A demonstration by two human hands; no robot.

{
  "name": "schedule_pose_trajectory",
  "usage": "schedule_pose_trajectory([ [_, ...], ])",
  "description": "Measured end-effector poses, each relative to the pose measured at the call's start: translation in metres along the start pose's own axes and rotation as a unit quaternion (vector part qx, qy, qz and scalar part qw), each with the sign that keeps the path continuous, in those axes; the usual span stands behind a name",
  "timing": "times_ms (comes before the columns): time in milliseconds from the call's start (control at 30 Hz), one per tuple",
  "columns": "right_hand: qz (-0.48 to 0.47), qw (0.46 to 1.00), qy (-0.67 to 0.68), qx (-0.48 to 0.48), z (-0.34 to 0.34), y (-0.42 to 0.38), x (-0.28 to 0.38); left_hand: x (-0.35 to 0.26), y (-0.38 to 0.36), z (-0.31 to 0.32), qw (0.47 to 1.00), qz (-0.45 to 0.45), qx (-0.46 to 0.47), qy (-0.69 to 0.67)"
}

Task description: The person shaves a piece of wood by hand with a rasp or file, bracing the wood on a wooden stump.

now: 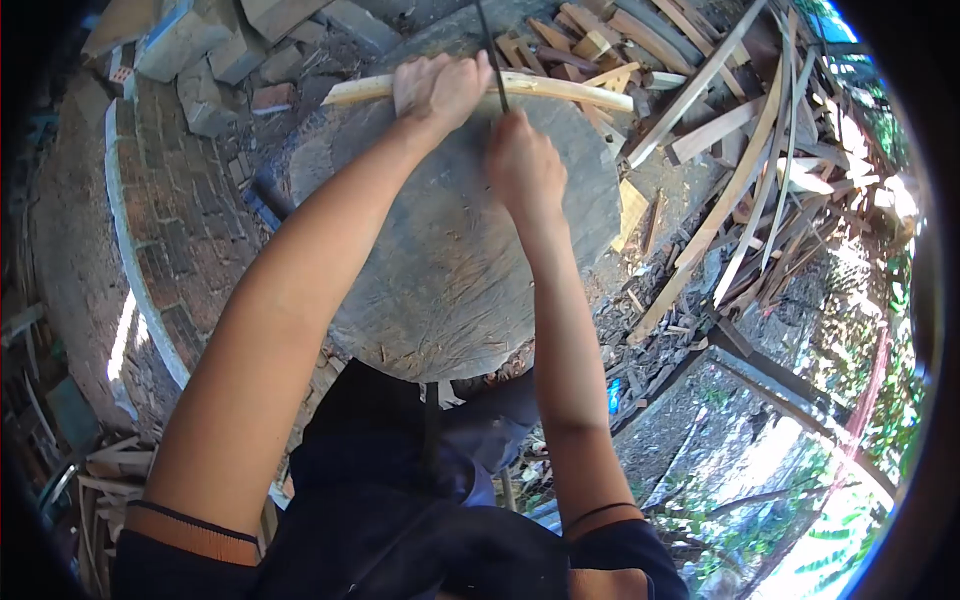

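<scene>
A pale strip of wood (545, 87) lies across the far side of a big round chopping block (440, 260). My left hand (440, 90) is closed over the strip, pressing it against the block. Just to the right, my right hand (527, 165) is wrapped round the grip of a long, thin, dark-bladed tool (490, 45). The blade points away from me and crosses the strip beside my left fingers. It is seen edge-on, so whether it is a saw or a long knife cannot be told. The right hand is slightly blurred.
Offcuts and split wood (640, 40) are heaped beyond the block. Long curved strips (740, 190) lean at the right. Wooden blocks (205, 90) are stacked at the upper left, near a brick surface (180, 220). Wood chips (670, 330) litter the ground.
</scene>
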State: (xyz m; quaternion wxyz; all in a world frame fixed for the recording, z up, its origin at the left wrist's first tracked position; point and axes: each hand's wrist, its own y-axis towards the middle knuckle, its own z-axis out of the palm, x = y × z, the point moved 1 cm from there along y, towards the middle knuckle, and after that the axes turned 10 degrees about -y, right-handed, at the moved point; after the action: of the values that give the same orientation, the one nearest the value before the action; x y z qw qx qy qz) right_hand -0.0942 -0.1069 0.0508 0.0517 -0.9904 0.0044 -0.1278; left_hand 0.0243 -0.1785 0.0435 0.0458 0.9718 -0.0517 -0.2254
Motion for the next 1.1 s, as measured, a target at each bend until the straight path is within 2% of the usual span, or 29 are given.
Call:
schedule_pose_trajectory([
  [67,0.003,1.000,0.011,-0.010,0.005,0.011,0.003,-0.001,-0.001,0.002,1.000,-0.019,-0.020,0.007],
  [133,0.013,1.000,0.016,-0.021,0.000,0.002,-0.004,-0.003,-0.002,0.006,1.000,-0.011,0.002,0.013],
  [200,0.023,0.999,0.001,0.040,-0.008,-0.024,-0.006,-0.001,-0.001,0.004,0.999,-0.012,-0.008,0.031],
  [333,0.022,0.998,0.004,0.062,-0.009,-0.036,-0.006,-0.001,0.001,0.001,0.999,-0.026,-0.002,0.019],
  [467,0.007,0.999,0.017,-0.030,0.006,0.018,0.000,-0.002,0.001,0.004,0.998,-0.009,-0.040,0.038],
  [533,0.005,0.998,0.035,-0.059,0.004,0.018,0.000,-0.003,-0.001,0.006,0.999,-0.010,-0.035,0.035],
  [600,0.016,0.999,0.024,-0.018,0.000,-0.010,-0.004,-0.003,0.003,0.002,0.999,0.001,-0.028,0.042],
  [667,0.023,0.999,0.008,0.026,-0.007,-0.045,-0.013,-0.006,0.003,0.000,0.999,-0.034,0.005,0.041],
  [767,0.033,0.998,-0.004,0.052,-0.016,-0.054,-0.013,-0.005,0.002,-0.001,0.998,-0.040,0.015,0.037],
  [800,0.039,0.998,-0.004,0.051,-0.010,-0.044,-0.012,-0.007,0.002,-0.001,0.999,-0.036,0.013,0.037],
  [867,0.009,0.999,0.028,-0.024,0.006,-0.001,-0.005,-0.007,0.003,0.006,0.999,-0.030,-0.007,0.045],
  [967,0.014,0.998,0.040,-0.038,0.005,0.007,-0.004,-0.004,0.003,0.005,0.998,-0.025,-0.019,0.062],
  [1100,0.034,0.999,0.019,0.016,-0.004,-0.053,-0.018,-0.007,0.003,0.005,0.997,-0.026,-0.013,0.066],
])
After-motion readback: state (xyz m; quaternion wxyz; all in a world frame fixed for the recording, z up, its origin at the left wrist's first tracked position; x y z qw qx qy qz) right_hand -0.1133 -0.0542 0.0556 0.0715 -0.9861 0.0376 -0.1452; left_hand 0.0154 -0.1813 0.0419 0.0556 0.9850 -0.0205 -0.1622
